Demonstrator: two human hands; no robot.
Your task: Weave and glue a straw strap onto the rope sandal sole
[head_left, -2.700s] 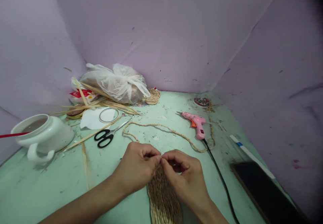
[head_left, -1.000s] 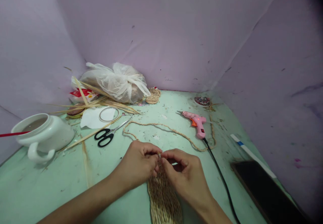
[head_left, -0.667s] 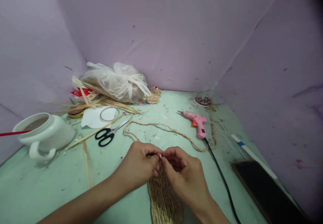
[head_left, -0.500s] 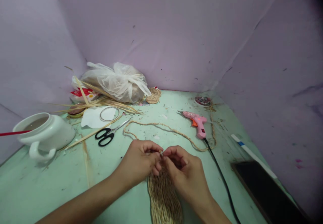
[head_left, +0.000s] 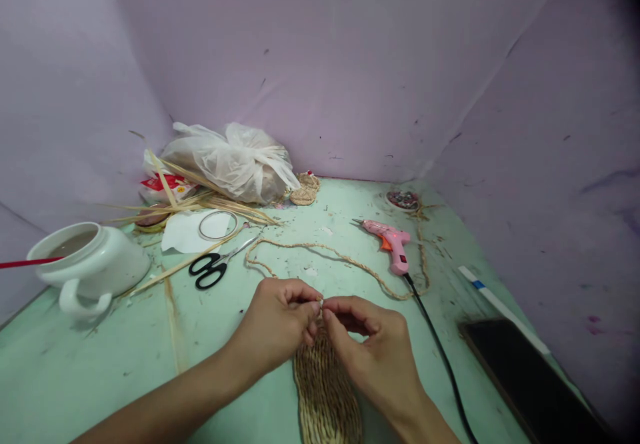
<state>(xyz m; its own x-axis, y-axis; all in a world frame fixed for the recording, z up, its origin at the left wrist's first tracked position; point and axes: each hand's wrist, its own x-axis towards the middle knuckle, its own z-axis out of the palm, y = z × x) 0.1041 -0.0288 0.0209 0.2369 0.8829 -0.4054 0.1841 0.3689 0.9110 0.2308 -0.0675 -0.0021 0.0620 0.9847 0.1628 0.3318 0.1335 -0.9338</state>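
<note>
Below my fingers, on the green table, lies a long brown piece [head_left: 327, 387] made of rows of twisted cord, shaped like a sole. My left hand [head_left: 283, 321] is closed in a pinch at its far end. Opposite it, my right hand [head_left: 373, 347] pinches the same spot, thumb and forefinger meeting the left fingertips. Between them shows a tiny pale bit [head_left: 321, 303], too small to name. A tan twisted cord [head_left: 345, 257] loops over the table beyond my hands; whether it reaches my fingers is hidden.
A pink glue gun [head_left: 393, 243] with a black cable lies right of centre. Black-handled scissors [head_left: 213, 271], a tape ring [head_left: 201, 225] and a white pot [head_left: 117, 264] are left. A plastic bag [head_left: 235, 164] sits behind. A dark flat slab [head_left: 520, 377] lies right.
My right hand has shifted slightly down, its forefinger lying flatter. My left hand stays nearly in place, still pinching.
</note>
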